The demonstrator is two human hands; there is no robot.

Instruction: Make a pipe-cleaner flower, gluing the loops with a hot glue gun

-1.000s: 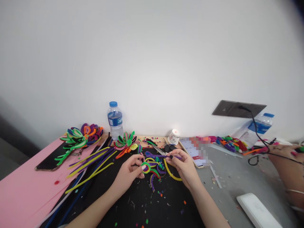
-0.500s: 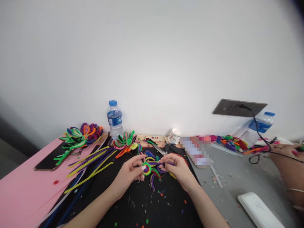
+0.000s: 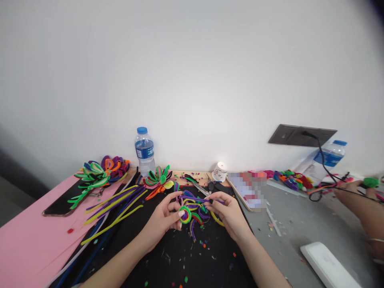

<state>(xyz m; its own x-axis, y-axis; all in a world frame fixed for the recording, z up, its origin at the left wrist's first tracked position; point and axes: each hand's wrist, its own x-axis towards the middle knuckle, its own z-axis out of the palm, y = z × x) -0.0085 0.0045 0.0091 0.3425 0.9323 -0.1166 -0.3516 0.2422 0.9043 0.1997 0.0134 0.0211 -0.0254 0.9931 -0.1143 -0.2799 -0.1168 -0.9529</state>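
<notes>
My left hand pinches a round coil of pipe cleaner, green and yellow outside with purple at its centre. A purple pipe cleaner stem runs from beside the coil to my right hand, whose thumb and fingers are closed on it. Beneath and between the hands lie looped purple, red and green pipe cleaner pieces on the black mat. Just beyond my hands are scissors with black handles. Loose yellow and purple pipe cleaners lie to the left.
Pipe cleaner flowers and a water bottle stand at the back. A dark phone lies left, a lit phone right. A white paper cup is near the wall. Another person's hand works far right, near a cable.
The purple stem has swung up to lie higher behind the coil, my right hand lifting slightly with it. The other person's hand has moved left and shows a green fuzzy piece.
</notes>
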